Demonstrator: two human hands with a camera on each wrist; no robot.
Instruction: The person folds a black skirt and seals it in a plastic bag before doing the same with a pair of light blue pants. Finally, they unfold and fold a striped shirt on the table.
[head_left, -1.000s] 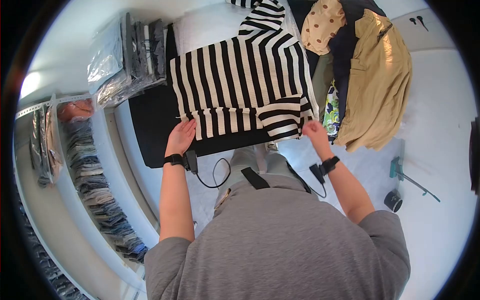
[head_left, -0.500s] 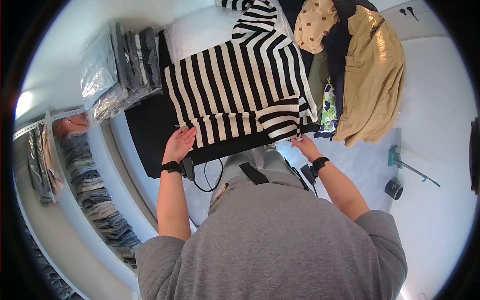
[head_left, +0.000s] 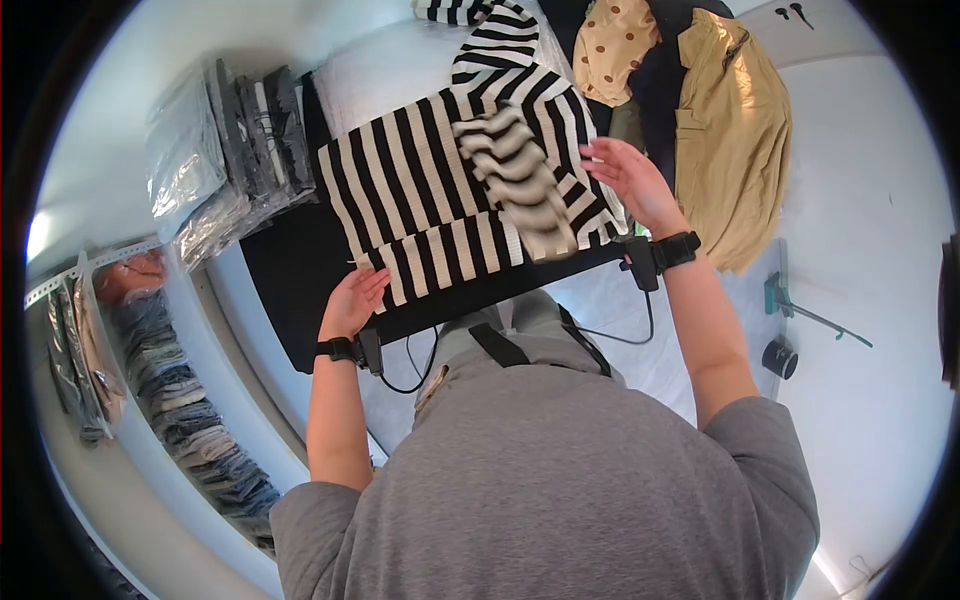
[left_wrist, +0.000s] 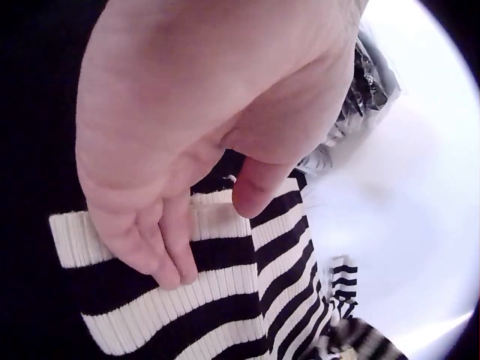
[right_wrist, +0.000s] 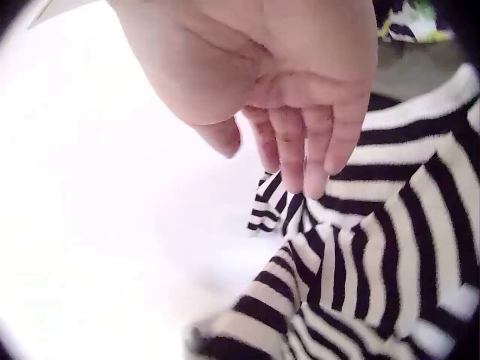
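A black-and-cream striped knit sweater [head_left: 395, 165] lies spread over black cloth, its near side folded over in a strip. My left hand [head_left: 355, 300] rests on the folded strip's left end. In the left wrist view its fingers [left_wrist: 169, 255] lie on the ribbed fabric, thumb apart on the other side of the fold. One sleeve [head_left: 520, 185] is blurred by motion across the sweater's right half. My right hand [head_left: 635, 185] hovers at the sweater's right side, fingers [right_wrist: 292, 150] extended and holding nothing. Beyond them, the right wrist view shows stripes and the pale collar edge.
Plastic-wrapped garments [head_left: 225, 150] are stacked at the left of the black cloth [head_left: 280, 290]. To the right lie tan trousers [head_left: 735, 140] and a polka-dot piece [head_left: 615, 50]. Shelves of folded jeans [head_left: 185, 390] line the left wall. Cables hang from both wrist cameras.
My right hand has left the sleeve cuff at the near edge and moved up and away from me. The sleeve has swung inward over the sweater. The left hand stays on the fold.
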